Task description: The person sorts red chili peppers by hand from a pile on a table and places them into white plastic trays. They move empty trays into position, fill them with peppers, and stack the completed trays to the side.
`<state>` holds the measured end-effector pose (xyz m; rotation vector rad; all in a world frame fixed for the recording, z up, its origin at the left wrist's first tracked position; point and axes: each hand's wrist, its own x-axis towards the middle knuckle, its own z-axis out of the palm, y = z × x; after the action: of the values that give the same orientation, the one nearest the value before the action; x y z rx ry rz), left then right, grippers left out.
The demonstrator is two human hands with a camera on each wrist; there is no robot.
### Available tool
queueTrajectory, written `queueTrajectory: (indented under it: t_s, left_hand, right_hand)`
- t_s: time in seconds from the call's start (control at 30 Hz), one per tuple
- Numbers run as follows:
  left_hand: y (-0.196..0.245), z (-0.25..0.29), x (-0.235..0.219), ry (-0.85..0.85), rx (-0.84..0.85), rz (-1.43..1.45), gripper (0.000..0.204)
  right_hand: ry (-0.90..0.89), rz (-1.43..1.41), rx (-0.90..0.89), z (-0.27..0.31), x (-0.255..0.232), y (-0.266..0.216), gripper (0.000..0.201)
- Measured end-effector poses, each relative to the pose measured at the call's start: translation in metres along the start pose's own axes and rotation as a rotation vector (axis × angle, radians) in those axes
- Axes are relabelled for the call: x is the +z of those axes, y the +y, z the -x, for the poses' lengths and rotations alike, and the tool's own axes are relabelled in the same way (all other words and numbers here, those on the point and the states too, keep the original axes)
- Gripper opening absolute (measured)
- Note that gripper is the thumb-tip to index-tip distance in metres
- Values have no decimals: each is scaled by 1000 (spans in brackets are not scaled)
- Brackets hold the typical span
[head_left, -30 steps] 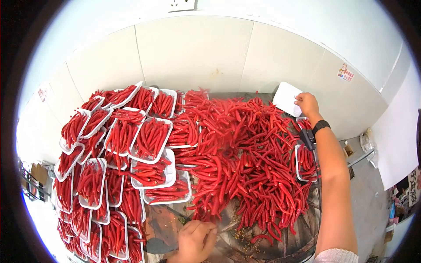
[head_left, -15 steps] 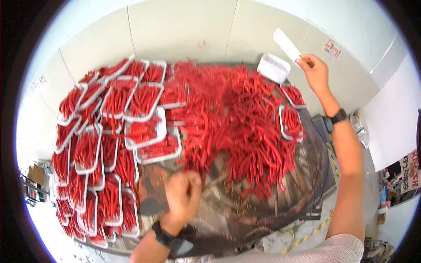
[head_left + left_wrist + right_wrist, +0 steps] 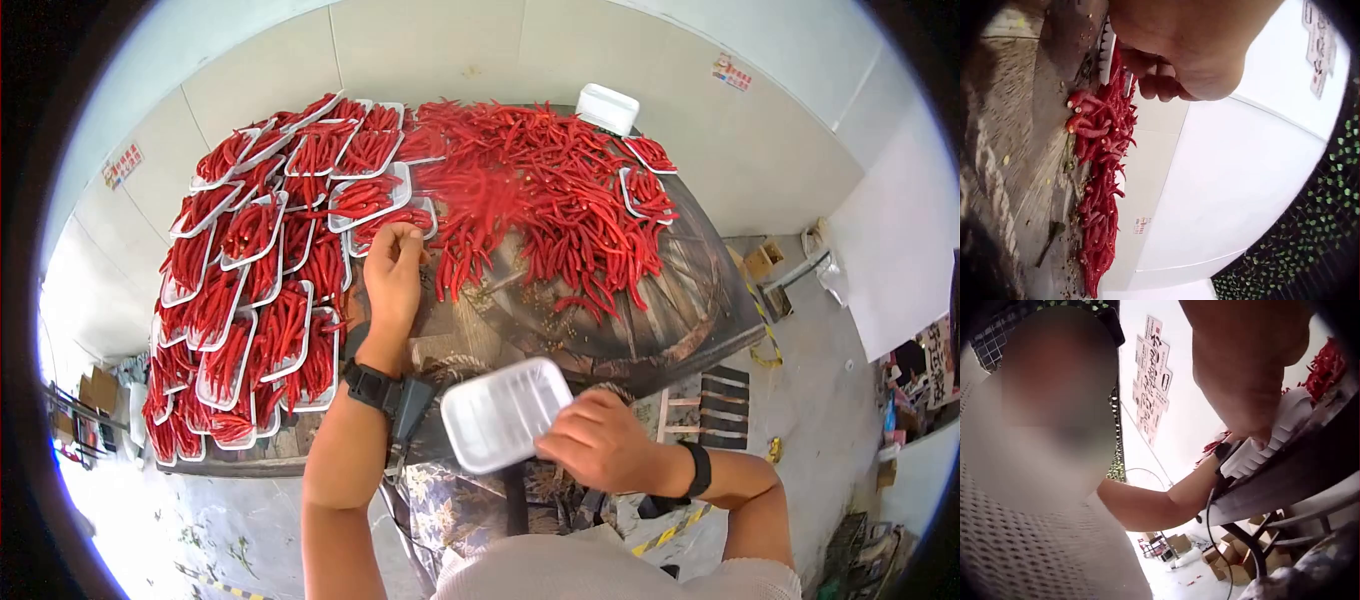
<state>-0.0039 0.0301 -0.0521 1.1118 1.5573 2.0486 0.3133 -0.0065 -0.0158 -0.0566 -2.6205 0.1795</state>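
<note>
My right hand [image 3: 605,445] pinches an empty white foam tray [image 3: 490,415] by its right edge, low in front of my body. In the right wrist view the tray's ribbed underside [image 3: 1266,447] shows below the fingers. My left hand [image 3: 393,285] hovers beside a tray of red chillies [image 3: 425,215] at the middle of the table. Its fingers curl loosely, and nothing shows between them in the left wrist view. A large pile of loose red chillies [image 3: 570,190] spreads to the right of this hand.
Many overlapping filled trays [image 3: 250,240] cover the table's left side. Two trays of chillies, one of them the nearer tray [image 3: 645,195], stand at the right edge. White trays [image 3: 607,108] sit at the back right, by the wall [image 3: 430,60]. Cardboard boxes [image 3: 765,260] stand on the floor.
My right hand has brought a white tray from the back right down toward my body. My left hand has moved away from the table's front edge, up beside the filled trays. The head view has shifted.
</note>
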Motion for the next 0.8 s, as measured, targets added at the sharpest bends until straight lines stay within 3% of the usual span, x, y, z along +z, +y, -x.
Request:
queueTrajectory:
  t_s: [0.03,0.1,0.17,0.23,0.43,0.57,0.63,0.7,0.77,0.8]
  left_hand:
    - [1,-2,-4,-12,6,-1,9]
    - [4,-4,-11,-45,-167,191,9]
    - [21,0,-15,-53,-177,144,12]
    - [29,0,-20,-171,-257,110,16]
    - [33,1,-18,-280,-282,103,18]
    - [26,0,-17,-338,-384,110,19]
    - [19,2,-16,-312,-447,158,22]
    - [11,2,-15,-328,-404,94,24]
    - [6,5,-14,-306,-438,57,27]
    - [4,6,-14,-307,-431,36,27]
  right_hand:
    - [-16,53,5,0,6,1,20]
    - [-31,81,32,-4,16,8,21]
    - [-30,110,75,-16,24,17,21]
    - [-40,113,75,-28,28,27,20]
    - [-104,-208,165,-69,23,64,17]
    - [-313,-416,260,-89,23,85,17]
    - [-218,-319,165,-97,23,90,18]
    - [-134,-349,163,-107,31,99,20]
    - [63,-188,195,-115,40,108,22]
    - [14,-138,216,-116,43,115,25]
